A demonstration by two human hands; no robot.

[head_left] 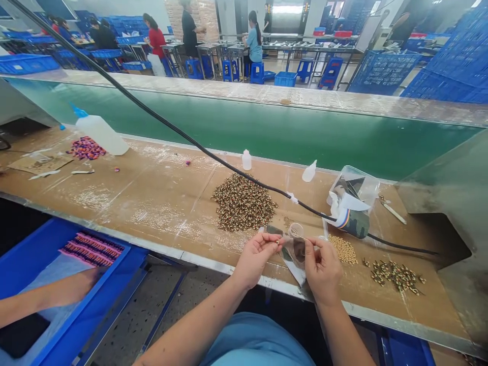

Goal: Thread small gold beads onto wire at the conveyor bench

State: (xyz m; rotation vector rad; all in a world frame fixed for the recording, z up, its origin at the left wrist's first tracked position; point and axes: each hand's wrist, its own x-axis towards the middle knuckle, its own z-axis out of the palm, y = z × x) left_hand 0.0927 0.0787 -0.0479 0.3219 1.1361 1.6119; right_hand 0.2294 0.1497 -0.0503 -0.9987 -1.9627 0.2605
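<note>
Tan bench [152, 201] keeps the bead pile [244, 202] within reach, the left hand [253, 259] pinching a small bead [277, 243] near a thin wire [299, 236] pinched by the right hand [323, 269]

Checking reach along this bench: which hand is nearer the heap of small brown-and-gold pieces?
Left. The left hand sits just in front of the heap of small brown-and-gold pieces; the right hand is farther away, off to the heap's right.

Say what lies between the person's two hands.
In the head view, a crumpled clear plastic bag lies between the left hand and the right hand.
</note>
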